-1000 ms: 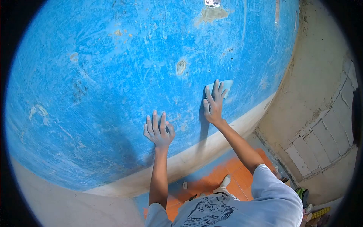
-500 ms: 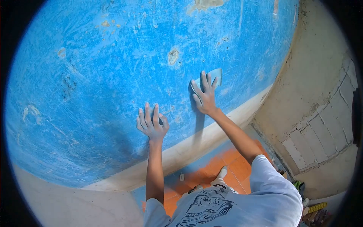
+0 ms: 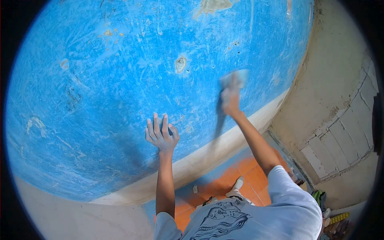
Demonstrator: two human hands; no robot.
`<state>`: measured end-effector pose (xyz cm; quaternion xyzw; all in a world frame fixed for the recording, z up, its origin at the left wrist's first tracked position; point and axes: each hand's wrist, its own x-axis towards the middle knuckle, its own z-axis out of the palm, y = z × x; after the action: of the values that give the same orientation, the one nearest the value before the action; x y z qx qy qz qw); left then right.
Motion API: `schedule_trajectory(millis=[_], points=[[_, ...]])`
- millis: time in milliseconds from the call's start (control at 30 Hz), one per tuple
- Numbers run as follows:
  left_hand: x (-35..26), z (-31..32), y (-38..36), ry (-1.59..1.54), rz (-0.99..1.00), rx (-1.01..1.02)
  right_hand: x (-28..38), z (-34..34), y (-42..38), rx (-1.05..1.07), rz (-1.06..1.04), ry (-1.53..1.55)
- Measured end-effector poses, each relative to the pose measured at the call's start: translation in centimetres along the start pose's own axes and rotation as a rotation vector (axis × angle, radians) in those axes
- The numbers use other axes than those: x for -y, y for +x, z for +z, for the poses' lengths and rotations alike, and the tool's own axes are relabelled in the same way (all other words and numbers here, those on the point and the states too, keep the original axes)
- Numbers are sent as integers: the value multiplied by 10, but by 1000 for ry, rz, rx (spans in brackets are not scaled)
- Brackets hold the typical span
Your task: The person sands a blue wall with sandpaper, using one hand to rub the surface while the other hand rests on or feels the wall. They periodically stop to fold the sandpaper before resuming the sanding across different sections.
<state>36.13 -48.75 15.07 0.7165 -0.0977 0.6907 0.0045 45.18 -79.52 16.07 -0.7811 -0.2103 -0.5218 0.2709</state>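
Against the worn blue wall (image 3: 132,64), my left hand (image 3: 162,135) rests with its fingers spread, holding nothing. To its upper right, my right hand (image 3: 230,98) presses a pale, thin sheet of sandpaper (image 3: 241,75) to the paint. Motion smears that hand and the sheet, and part of the sheet is hidden under the fingers. Between and above the hands, a chipped patch (image 3: 181,64) with a small hole beside it marks the wall.
A whitish band (image 3: 192,162) runs along the wall's base. Below lies an orange tiled floor (image 3: 218,184) with bluish dust, where my foot (image 3: 238,183) stands. A bare plaster wall (image 3: 308,100) meets the blue one at right. A yellow object (image 3: 339,218) lies among clutter at lower right.
My right hand has slid to the right across the wall with the sandpaper and is now blurred. My left hand stays in nearly the same place on the wall.
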Motion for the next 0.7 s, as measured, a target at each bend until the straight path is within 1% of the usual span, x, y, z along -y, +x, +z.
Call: schedule_trajectory(millis=[33,100,167,200,233,300,500,533,600,700], points=[[0,0,0,4,-3,-3,-16,3,22,-318,304,292],[-1,1,0,1,-10,-8,-17,-3,42,-556,528,497],[-3,-3,-1,9,-18,11,20,-2,44,-407,372,329],[-2,-1,1,15,-19,15,36,6,31,-295,188,236],[-3,1,2,18,-15,15,49,-7,19,-23,-91,6],[-1,-2,0,31,-8,31,58,-20,22,195,-635,-176],[-1,1,-1,2,-9,5,5,2,54,-614,741,232],[-1,1,-2,13,-12,12,24,2,53,-550,552,344],[-1,1,-2,34,-10,24,52,25,13,-253,135,165],[-3,-2,0,17,-30,37,68,-9,3,307,-695,-166]])
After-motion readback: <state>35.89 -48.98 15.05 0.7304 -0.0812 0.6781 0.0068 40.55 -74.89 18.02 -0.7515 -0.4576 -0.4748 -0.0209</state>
